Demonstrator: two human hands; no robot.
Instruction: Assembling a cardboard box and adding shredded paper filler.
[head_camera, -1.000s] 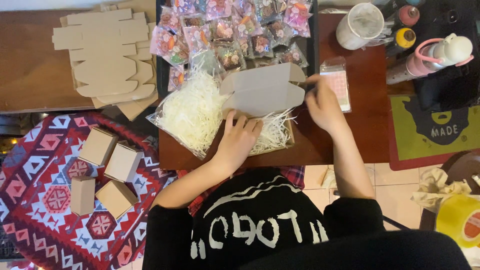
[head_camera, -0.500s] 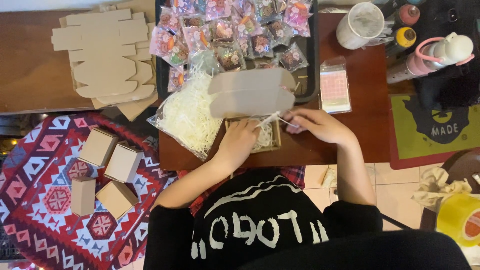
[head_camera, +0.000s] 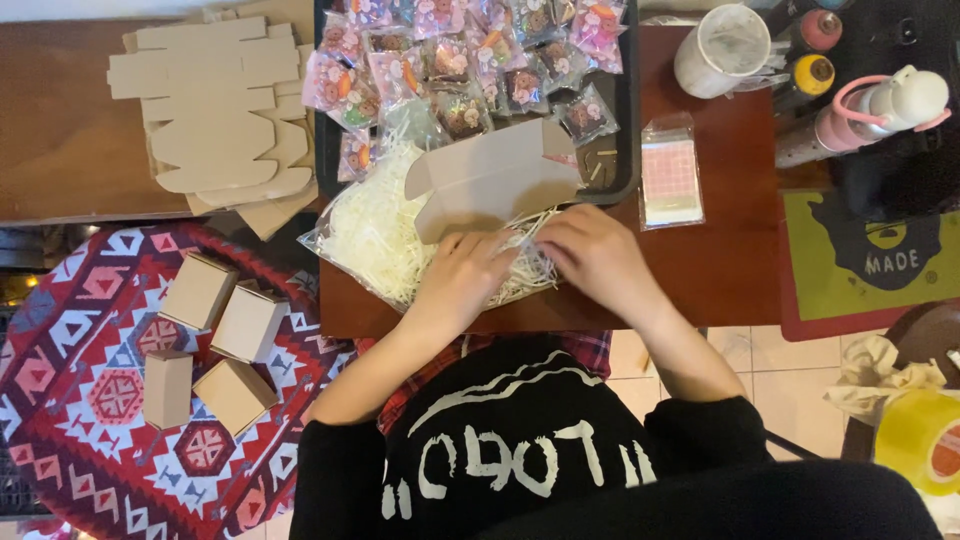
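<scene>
An open brown cardboard box (head_camera: 495, 180) sits on the dark wooden table (head_camera: 730, 260), its lid flipped up toward the tray. White shredded paper filler (head_camera: 375, 235) spills from a clear bag to its left. My left hand (head_camera: 455, 280) and my right hand (head_camera: 595, 255) sit side by side over the box, fingers curled down into the shredded paper inside it. The box's inside is hidden by both hands.
A black tray (head_camera: 625, 130) holds several small wrapped treats (head_camera: 470, 60). Flat unfolded box blanks (head_camera: 215, 110) are stacked at left. Several closed brown boxes (head_camera: 215, 345) lie on a patterned rug. A pink packet (head_camera: 670, 180), mug (head_camera: 725, 50) and bottles (head_camera: 880, 115) stand at right.
My right hand came back from the pink packet to the box and now presses into the filler beside my left hand. Some shredded paper has gone into the box.
</scene>
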